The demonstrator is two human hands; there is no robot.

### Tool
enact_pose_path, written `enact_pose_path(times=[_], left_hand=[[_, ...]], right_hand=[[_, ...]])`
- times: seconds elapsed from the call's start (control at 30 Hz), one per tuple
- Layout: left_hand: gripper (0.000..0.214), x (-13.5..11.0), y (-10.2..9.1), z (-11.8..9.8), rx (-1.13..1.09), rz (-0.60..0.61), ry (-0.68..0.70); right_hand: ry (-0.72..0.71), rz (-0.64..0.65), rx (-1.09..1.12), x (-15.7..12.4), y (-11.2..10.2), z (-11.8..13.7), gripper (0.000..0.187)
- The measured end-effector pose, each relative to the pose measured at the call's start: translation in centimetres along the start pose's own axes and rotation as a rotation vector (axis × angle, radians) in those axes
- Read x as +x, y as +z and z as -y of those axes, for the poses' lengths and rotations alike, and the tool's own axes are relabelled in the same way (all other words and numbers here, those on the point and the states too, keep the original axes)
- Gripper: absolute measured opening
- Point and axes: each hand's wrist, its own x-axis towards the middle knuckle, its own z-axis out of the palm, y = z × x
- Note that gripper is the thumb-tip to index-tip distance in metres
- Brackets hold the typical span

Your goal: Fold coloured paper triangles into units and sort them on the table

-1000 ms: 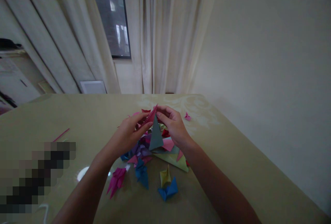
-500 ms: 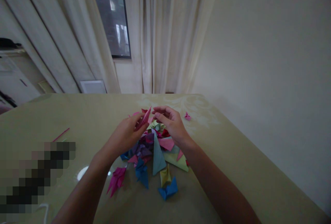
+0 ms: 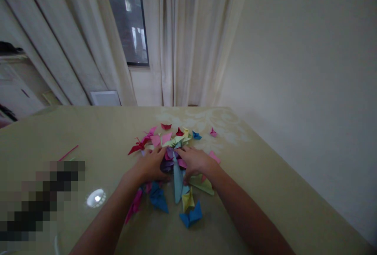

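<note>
A heap of folded paper pieces [image 3: 173, 142] in red, pink, green, purple and blue lies in the middle of the table [image 3: 265, 192]. My left hand [image 3: 150, 164] rests on the heap's left side with its fingers stretched over the paper. My right hand [image 3: 194, 161] lies flat on the right side, fingers pointing left, touching pink and purple pieces. A long teal triangle [image 3: 177, 178] lies between my wrists. A red crane-like piece [image 3: 137, 147] sits just left of my left fingers. Neither hand visibly grips anything.
Nearer to me lie a blue piece [image 3: 191, 216], a yellow one [image 3: 187, 200], another blue one [image 3: 157, 198] and a magenta one [image 3: 134, 206]. A thin pink strip [image 3: 68, 153] lies far left. Curtains and a window are behind the table; a wall runs along the right.
Both hands have dropped from above the heap onto it. The red piece pinched in my left hand is no longer held up. The teal triangle fell onto the table earlier.
</note>
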Motion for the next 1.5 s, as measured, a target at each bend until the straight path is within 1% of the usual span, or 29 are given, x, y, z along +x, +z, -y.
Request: enact_pose_path(times=[0.1, 0.17, 0.3, 0.4, 0.47, 0.53, 0.57, 0.63, 0.67, 0.73, 0.8, 0.87, 0.97, 1.03, 1.1, 1.2, 1.3, 1.37, 1.5], left_hand=[[0.072, 0.4, -0.1, 0.7, -0.003, -0.068, 0.053], [0.057, 0.6, -0.2, 1.2, -0.006, -0.093, 0.061], [0.042, 0.9, -0.9, 1.6, -0.085, -0.143, 0.064], [0.038, 0.4, -2.3, 1.4, -0.217, -0.233, 0.155], [0.038, -0.2, -3.3, 1.3, -0.315, -0.281, 0.229], [0.045, -0.9, -3.9, 1.3, -0.359, -0.278, 0.274], [0.051, -1.2, -4.1, 1.3, -0.349, -0.255, 0.276], [0.061, -1.6, -4.1, 1.4, -0.288, -0.191, 0.253], [0.063, -1.7, -4.0, 1.4, -0.258, -0.183, 0.238], [0.065, -1.7, -3.9, 1.2, -0.241, -0.230, 0.228], [0.067, -1.8, -4.2, 0.8, -0.298, -0.319, 0.256], [0.069, -2.0, -4.7, 0.1, -0.422, -0.354, 0.302], [0.071, -2.4, -5.6, -1.2, -0.697, -0.312, 0.357], [0.072, -2.5, -5.8, -2.0, -0.862, -0.293, 0.360], [0.075, -2.4, -5.7, -2.5, -0.962, -0.302, 0.339], [0.078, -1.9, -5.4, -2.6, -1.020, -0.320, 0.323], [0.069, -1.6, -5.3, -2.4, -0.998, -0.371, 0.323], [0.061, -1.5, -5.5, -2.4, -0.998, -0.399, 0.333], [0.046, -1.6, -5.9, -2.6, -1.048, -0.378, 0.354]], right_hand=[[-0.026, -0.006, -0.057, 0.2, 0.1, -0.2, 0.118], [-0.037, -0.040, -0.081, 0.2, 0.1, -0.6, 0.104], [-0.006, -0.123, -0.104, 0.0, -0.1, -1.2, 0.067], [-0.023, -0.187, -0.072, -0.4, -1.1, -1.4, 0.044], [-0.054, -0.261, -0.023, -0.9, -2.1, -1.5, 0.034], [-0.118, -0.355, 0.048, -1.5, -3.3, -1.6, 0.035], [-0.154, -0.410, 0.090, -1.8, -3.8, -1.5, 0.038], [-0.202, -0.528, 0.174, -2.4, -4.6, -1.3, 0.045], [-0.210, -0.588, 0.215, -2.6, -4.9, -1.1, 0.046], [-0.221, -0.685, 0.296, -2.9, -5.3, -0.5, 0.047], [-0.262, -0.725, 0.356, -3.0, -5.3, 0.1, 0.047], [-0.312, -0.721, 0.398, -2.9, -5.1, 0.8, 0.044], [-0.401, -0.696, 0.507, -2.6, -4.7, 1.6, 0.042], [-0.450, -0.694, 0.592, -2.4, -4.5, 2.1, 0.044], [-0.468, -0.697, 0.649, -2.3, -4.3, 2.5, 0.044], [-0.469, -0.688, 0.725, -2.0, -4.0, 2.8, 0.045], [-0.480, -0.674, 0.756, -1.8, -3.7, 2.8, 0.048], [-0.472, -0.674, 0.712, -1.7, -3.5, 2.9, 0.053], [-0.417, -0.650, 0.601, -1.6, -3.2, 3.0, 0.065]])
